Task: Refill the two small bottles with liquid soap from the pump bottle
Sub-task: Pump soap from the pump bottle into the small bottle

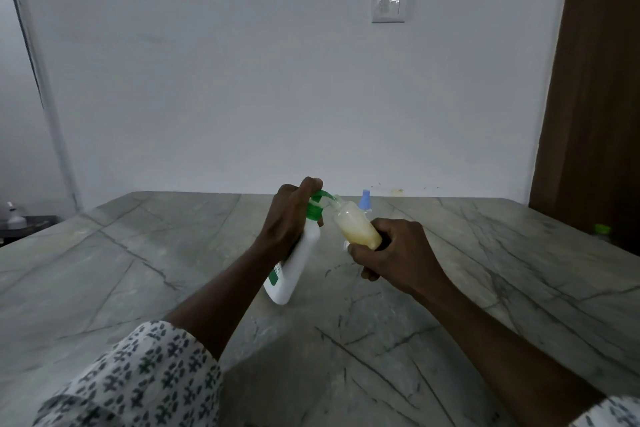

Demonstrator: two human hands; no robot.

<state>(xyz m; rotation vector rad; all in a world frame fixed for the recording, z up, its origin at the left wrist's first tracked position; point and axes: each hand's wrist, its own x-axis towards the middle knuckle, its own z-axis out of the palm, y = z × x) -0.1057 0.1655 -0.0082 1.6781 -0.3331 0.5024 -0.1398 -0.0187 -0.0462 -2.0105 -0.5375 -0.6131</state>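
Patterned sleeve (138, 374) fills the lower left corner of the head view, and a scrap of the same cloth shows at the lower right edge, cut off. Beyond it, the left hand (291, 218) grips the neck of the white pump bottle (298, 263), one finger curled over its green pump head (320, 199); the palm hides the bottle's upper side. The pump bottle leans right, its lower corner on the counter (138, 253). The right hand (391, 253) clasps the base of a clear small bottle (356, 229), which is tilted with its mouth at the pump's spout and largely full of pale yellow soap. A small white piece by that thumb is too blurred to name. Behind, a blue-capped bottle (364, 199) stands mostly hidden. A green-topped object (602, 229) sits dim at the far right
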